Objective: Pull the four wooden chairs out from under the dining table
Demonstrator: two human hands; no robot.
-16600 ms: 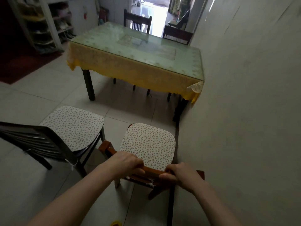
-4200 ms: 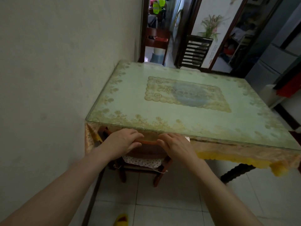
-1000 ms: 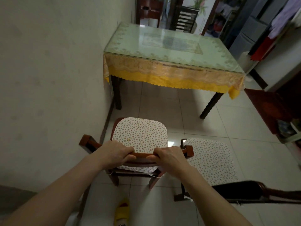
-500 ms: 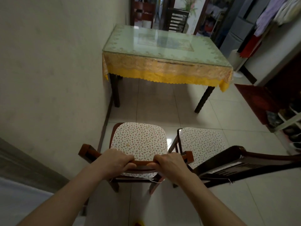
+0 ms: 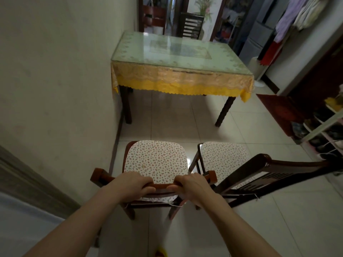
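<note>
Both hands grip the top rail of a reddish wooden chair (image 5: 156, 160) with a floral seat cushion, standing clear of the table near the left wall. My left hand (image 5: 130, 186) holds the rail's left part, my right hand (image 5: 193, 188) its right part. A darker wooden chair (image 5: 226, 160) with the same cushion stands beside it on the right, its backrest angled toward me. The dining table (image 5: 178, 84) with a glass top and yellow cloth is further ahead. Beyond it stand a reddish chair (image 5: 154, 17) and a dark slatted chair (image 5: 192, 25).
A plain wall (image 5: 55, 80) runs along the left, close to the held chair. A shoe rack (image 5: 323, 130) and a red mat (image 5: 278, 110) lie at the right. Hanging clothes (image 5: 297, 15) and a grey cabinet are at the back right. Bare tiled floor lies between chairs and table.
The held chair has come a little further back from the table. The view has shifted so the dark chair on the right shows more fully. Both hands keep their grip.
</note>
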